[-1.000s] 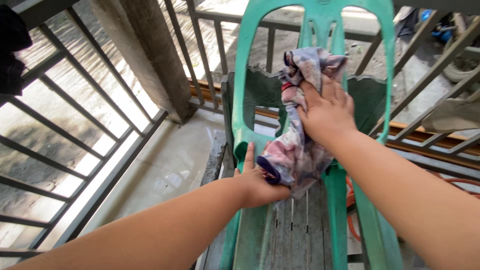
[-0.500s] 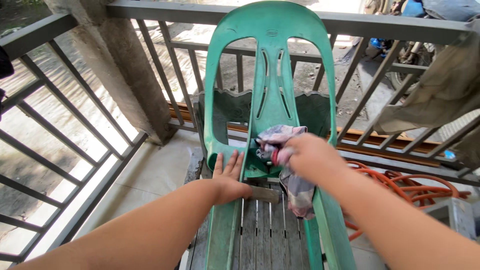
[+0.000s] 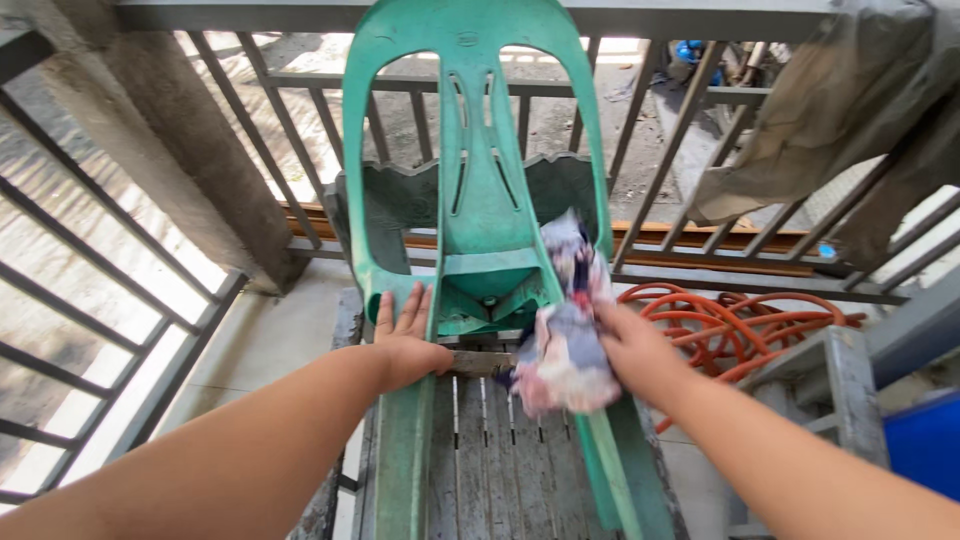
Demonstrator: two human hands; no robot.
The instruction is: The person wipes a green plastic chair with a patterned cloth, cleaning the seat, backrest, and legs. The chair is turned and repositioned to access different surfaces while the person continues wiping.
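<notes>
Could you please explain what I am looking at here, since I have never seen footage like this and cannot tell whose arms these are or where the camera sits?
There is no machine here: the camera is worn on a person's head and looks down, so the two bare arms coming in from the bottom edge are that person's own.

In front of them a green plastic chair lies tipped over on a weathered wooden bench, on a tiled balcony with a grey metal railing.

The left hand lies flat on the chair's frame. The right hand grips a crumpled patterned cloth, which is blurred, against the chair's right side.

To the right, a coiled orange hose lies on the floor, and a drab cloth hangs over the railing.
</notes>
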